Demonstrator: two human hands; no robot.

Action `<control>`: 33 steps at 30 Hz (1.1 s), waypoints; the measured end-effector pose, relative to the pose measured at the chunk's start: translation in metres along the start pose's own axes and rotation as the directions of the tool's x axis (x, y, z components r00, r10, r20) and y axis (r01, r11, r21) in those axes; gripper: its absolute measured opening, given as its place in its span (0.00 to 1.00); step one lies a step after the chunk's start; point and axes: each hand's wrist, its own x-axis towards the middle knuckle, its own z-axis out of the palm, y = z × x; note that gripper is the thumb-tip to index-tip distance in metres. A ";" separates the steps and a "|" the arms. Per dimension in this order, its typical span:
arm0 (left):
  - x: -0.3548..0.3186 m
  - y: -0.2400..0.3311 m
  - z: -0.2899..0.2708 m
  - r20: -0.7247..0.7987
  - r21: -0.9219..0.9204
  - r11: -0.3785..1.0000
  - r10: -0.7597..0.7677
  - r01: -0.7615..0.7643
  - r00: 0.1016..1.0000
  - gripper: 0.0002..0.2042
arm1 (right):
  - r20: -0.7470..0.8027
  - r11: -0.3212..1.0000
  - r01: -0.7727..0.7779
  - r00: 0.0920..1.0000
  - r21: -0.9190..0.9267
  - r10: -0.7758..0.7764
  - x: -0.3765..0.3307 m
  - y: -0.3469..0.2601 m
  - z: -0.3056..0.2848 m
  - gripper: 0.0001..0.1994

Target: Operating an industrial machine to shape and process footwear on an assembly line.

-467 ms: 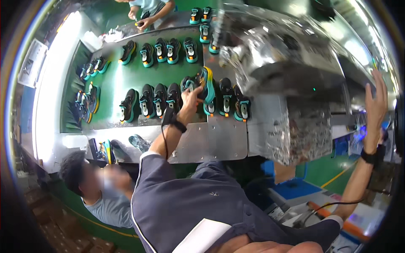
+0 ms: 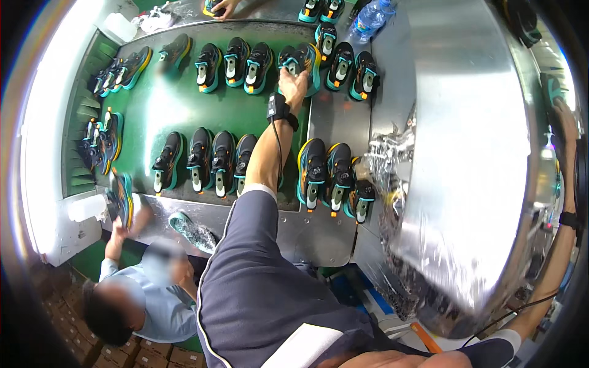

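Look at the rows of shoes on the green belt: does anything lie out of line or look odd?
Yes. One teal-soled shoe lies sole-up on the bare metal ledge below the green belt, apart from the upright rows. The left hand grips a black-and-teal shoe tilted in the far row.

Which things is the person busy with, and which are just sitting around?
In use:
- left hand, touching a black and teal shoe
- the other shoes in that far row
- green belt

Just there:
- water bottle
- shiny metal housing
- right hand, raised off to the side
- seated co-worker's shoe
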 end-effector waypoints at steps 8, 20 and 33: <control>-0.011 -0.007 0.018 0.080 0.387 0.914 0.104 -0.127 0.991 0.34 | 0.006 0.990 0.077 0.997 -0.119 -0.077 -0.007 0.019 0.010 0.23; -0.211 -0.029 -0.155 0.487 -0.347 0.938 0.178 0.002 0.855 0.20 | -0.345 0.984 -0.037 0.938 -0.172 -0.025 -0.088 -0.031 -0.034 0.20; -0.493 0.232 -0.242 0.654 -0.148 0.702 0.598 0.697 -0.463 0.43 | -0.379 0.478 -0.244 0.360 0.844 0.853 -0.415 -0.181 -0.181 0.13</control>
